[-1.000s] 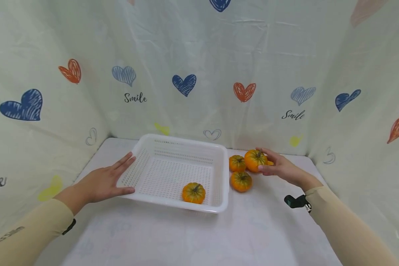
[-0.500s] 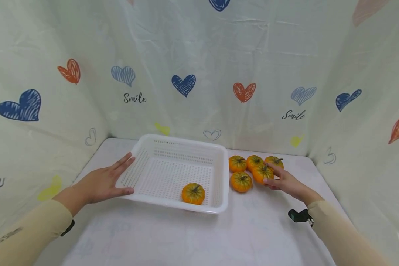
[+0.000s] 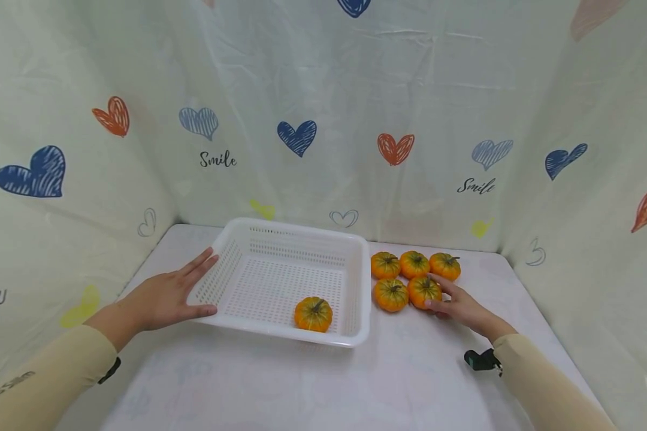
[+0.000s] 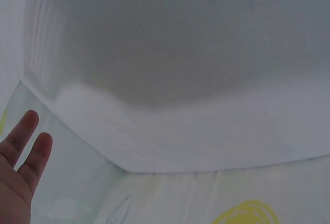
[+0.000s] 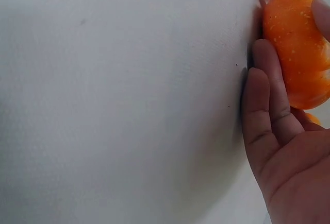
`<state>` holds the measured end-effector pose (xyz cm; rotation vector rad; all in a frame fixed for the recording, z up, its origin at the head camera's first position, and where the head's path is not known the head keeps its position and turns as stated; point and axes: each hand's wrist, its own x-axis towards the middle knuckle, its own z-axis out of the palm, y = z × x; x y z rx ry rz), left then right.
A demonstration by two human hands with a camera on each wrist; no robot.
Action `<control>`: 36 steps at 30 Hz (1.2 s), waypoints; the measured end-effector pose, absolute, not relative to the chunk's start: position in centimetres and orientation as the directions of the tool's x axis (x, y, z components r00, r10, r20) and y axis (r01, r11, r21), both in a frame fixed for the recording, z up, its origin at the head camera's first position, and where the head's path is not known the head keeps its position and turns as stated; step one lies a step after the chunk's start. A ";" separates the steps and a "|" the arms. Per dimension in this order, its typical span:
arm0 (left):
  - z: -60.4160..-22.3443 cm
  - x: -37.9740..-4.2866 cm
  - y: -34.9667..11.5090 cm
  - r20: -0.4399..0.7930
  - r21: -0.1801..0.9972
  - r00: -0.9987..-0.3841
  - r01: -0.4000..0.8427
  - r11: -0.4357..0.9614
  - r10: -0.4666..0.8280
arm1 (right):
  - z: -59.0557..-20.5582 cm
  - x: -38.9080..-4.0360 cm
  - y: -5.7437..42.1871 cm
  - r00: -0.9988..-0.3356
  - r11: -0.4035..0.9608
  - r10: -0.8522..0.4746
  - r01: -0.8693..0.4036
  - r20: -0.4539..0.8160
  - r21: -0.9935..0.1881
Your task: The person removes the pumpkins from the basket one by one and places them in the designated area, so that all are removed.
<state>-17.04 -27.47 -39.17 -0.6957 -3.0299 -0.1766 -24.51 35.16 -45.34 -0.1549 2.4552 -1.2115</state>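
Note:
A small orange-and-green pumpkin [image 3: 424, 292] sits on the table, held by my right hand [image 3: 460, 306] between thumb and fingers. In the right wrist view the thumb lies on one side of the pumpkin [image 5: 296, 54], while fingers reach along its other side near the tabletop. My left hand [image 3: 167, 297], fingers straight and spread, rests against the left side of a white perforated plastic basket [image 3: 286, 333]. One more pumpkin [image 3: 314, 314] lies inside the basket near its front right corner. Two straight fingers [image 4: 37, 162] of that left hand show in the left wrist view.
Beside the held pumpkin, on its left, is a front pumpkin [image 3: 391, 295]. Behind stand a left pumpkin [image 3: 385, 265], a middle pumpkin [image 3: 414, 264] and a right pumpkin [image 3: 444, 266]. The white table [image 3: 302, 389] ends at a printed curtain [image 3: 345, 185].
My right hand has brought its pumpkin from the back row forward and down to the front row, right of the front pumpkin. The left hand and basket have barely moved.

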 end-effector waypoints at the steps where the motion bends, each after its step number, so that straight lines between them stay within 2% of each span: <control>1: -39.2 -17.0 -27.5 0.052 0.105 -0.900 0.436 0.894 0.433 | -45.4 -24.5 35.1 -0.917 0.619 -0.261 0.080 -0.300 -0.781; 36: -39.3 -17.0 -27.4 0.042 0.109 -0.904 0.427 0.898 0.425 | -45.8 -23.9 34.9 -0.908 0.591 -0.244 0.138 -0.339 -0.794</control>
